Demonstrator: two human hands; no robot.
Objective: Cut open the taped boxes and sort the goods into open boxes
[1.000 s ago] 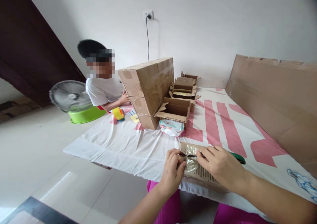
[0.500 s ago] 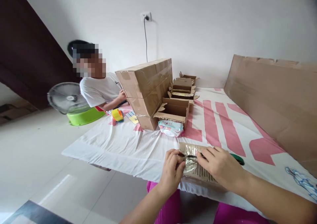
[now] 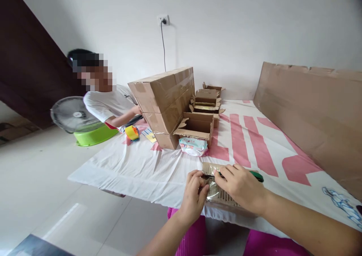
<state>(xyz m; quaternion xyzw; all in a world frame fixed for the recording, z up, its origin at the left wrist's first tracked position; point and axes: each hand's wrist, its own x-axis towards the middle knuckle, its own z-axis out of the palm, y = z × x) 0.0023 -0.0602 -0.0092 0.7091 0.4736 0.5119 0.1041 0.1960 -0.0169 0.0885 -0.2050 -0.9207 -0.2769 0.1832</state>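
Note:
A taped cardboard box point(image 3: 219, 190) lies at the table's near edge, its ridged top crossed by shiny clear tape and a dark seam. My left hand point(image 3: 195, 195) is closed on its left end, the fingers curled at the end of the seam. Over the top, my right hand point(image 3: 240, 186) wraps round a long green utility knife point(image 3: 256, 176) lying along the seam. The knife's rounded end sticks out on the right. Its tip and any blade are hidden near my fingers. Just beyond the box sits a pack of wipes point(image 3: 193, 146).
Closed boxes point(image 3: 169, 94) are stacked ahead, with several open boxes point(image 3: 198, 124) beside them. A yellow tape roll point(image 3: 131, 133) lies left, near a seated person point(image 3: 109, 107) touching the stack. A large cardboard sheet point(image 3: 308, 116) stands at right. A fan point(image 3: 76, 114) is on the floor.
My right hand and the green knife have slid left along the seam, toward my left hand. My left hand keeps its place on the box. The view has shifted slightly.

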